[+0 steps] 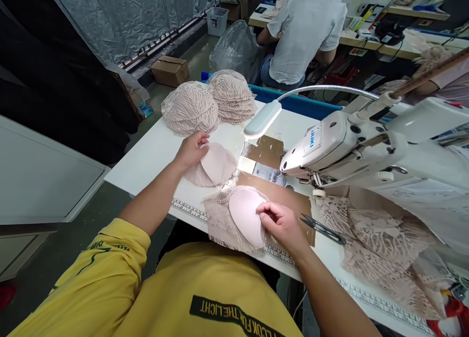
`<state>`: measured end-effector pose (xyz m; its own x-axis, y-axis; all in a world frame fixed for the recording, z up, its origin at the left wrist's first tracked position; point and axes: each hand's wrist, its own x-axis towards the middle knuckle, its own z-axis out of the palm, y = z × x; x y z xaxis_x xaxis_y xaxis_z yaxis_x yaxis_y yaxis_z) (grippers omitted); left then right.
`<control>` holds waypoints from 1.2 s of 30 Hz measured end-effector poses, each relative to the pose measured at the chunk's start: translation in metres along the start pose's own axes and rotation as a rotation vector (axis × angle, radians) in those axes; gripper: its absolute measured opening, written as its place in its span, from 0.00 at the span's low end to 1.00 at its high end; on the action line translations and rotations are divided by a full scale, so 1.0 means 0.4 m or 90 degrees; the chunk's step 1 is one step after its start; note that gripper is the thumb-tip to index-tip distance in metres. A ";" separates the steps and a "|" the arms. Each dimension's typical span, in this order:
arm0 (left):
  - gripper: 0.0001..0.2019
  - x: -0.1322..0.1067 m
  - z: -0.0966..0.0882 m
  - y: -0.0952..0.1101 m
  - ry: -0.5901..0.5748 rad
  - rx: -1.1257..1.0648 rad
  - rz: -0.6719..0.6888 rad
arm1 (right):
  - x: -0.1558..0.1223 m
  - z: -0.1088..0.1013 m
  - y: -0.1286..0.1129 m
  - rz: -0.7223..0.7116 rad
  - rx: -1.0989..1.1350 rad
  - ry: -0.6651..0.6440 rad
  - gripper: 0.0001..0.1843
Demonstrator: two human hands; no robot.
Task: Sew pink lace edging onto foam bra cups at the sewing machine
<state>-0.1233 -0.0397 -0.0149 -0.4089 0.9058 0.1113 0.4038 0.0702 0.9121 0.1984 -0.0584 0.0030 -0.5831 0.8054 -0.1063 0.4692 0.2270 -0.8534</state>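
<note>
A pale pink bra cup (247, 215) lies on a piece of beige lace (223, 227) at the table's front edge. My right hand (280, 224) is closed at the cup's right edge, thumb and forefinger pinching it. Farther back and to the left is a second bra cup (215, 162) on sheer fabric. My left hand (192, 150) has curled fingers at that cup's upper left edge; the thumb touches it, and the grip is partly hidden.
A sewing machine (330, 141) with a lamp (263, 119) stands to the right. Thread snips (322, 228) lie beside my right hand, near lace pieces (388, 244). Stacked lace cups (192, 107) sit at the back. A person in white (308, 34) sits beyond.
</note>
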 end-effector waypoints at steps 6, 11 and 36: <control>0.22 -0.009 -0.062 -0.010 -0.062 -0.056 -0.054 | 0.006 0.001 0.033 0.041 0.008 0.066 0.10; 0.22 -0.063 -0.074 0.017 -0.191 -0.114 -0.107 | 0.007 0.000 0.044 0.062 0.033 0.096 0.12; 0.15 -0.314 -0.021 0.050 -0.246 0.217 0.253 | 0.005 -0.038 0.035 -0.337 -0.199 -0.098 0.21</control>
<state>-0.0709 -0.1554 -0.0075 0.1233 0.9706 0.2065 0.7272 -0.2300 0.6468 0.2139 -0.0453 -0.0016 -0.8670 0.4576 0.1974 0.2489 0.7407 -0.6240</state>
